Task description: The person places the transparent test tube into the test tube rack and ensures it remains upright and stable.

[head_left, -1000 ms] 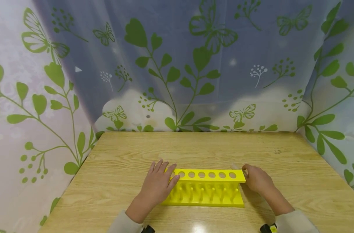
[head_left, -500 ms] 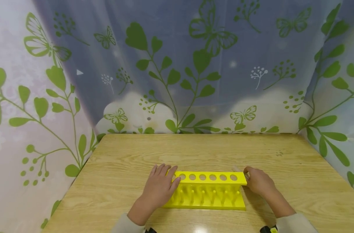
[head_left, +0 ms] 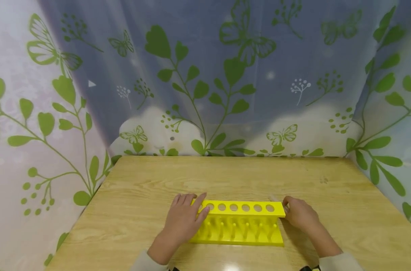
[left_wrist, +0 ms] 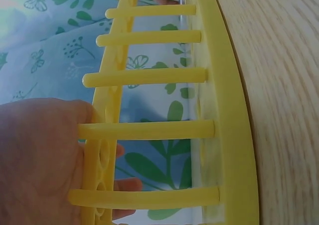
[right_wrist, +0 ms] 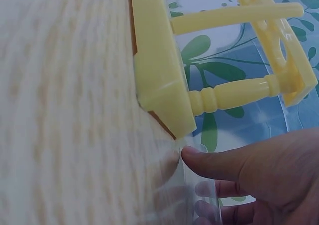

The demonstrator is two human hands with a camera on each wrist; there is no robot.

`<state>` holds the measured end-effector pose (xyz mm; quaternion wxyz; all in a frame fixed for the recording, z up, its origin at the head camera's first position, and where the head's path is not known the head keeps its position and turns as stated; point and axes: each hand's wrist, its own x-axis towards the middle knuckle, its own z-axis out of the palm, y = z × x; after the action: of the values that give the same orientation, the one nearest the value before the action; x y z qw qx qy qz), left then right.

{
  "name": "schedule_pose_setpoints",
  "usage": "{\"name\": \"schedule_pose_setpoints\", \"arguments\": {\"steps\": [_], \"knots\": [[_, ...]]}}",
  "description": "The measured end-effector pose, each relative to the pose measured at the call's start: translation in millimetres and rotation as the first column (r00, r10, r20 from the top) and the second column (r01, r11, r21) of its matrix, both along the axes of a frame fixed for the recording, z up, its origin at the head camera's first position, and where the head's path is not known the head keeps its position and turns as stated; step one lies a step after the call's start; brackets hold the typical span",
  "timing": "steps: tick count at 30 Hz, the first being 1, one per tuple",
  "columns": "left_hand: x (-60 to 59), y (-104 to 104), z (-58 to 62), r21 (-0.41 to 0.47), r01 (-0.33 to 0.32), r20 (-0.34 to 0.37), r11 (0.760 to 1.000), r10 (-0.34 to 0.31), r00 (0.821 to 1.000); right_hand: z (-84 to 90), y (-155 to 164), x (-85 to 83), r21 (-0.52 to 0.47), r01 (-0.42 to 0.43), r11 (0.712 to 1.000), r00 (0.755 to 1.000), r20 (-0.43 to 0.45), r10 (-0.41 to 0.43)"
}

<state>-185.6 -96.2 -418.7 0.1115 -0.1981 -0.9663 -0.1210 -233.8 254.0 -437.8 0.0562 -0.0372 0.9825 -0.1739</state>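
Observation:
A yellow test tube rack [head_left: 239,241], with a row of round holes on top and upright pegs below, stands on the table. At its left end, my left hand [head_left: 182,218] grips the top plate. In the left wrist view the left hand [left_wrist: 42,160] has its thumb side in front and fingertips [left_wrist: 127,185] behind the plate. Beside the rack's right end is my right hand [head_left: 300,212]. The right wrist view shows the right hand [right_wrist: 279,177] pinching a clear see-through piece [right_wrist: 187,195] with a rounded edge, close to the rack's base; its kind is unclear.
The wooden table [head_left: 232,177] reaches back to a patterned curtain [head_left: 205,75] with leaves and butterflies. More patterned cloth [head_left: 19,113] hangs at the left side and right side. No holes of the rack that show hold a tube.
The head view tilts slightly, so the table, rack and hands appear a little lower. Both hands keep nearly the same places on the rack and the clear piece.

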Motion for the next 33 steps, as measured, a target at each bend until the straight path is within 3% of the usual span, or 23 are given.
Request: {"name": "schedule_pose_setpoints", "arguments": {"steps": [9,33], "knots": [[-0.1,0.2,-6.4,0.029,-0.013,-0.015,1.0,0.013,1.0,1.3,0.6,3.9,-0.014,0.004,1.0,1.0,-0.016,-0.004],[0.9,-0.2,-2.0,0.035,-0.01,-0.028,0.999,0.011,1.0,2.3,2.2,2.5,-0.047,-0.007,0.999,1.0,-0.009,0.006]]}}
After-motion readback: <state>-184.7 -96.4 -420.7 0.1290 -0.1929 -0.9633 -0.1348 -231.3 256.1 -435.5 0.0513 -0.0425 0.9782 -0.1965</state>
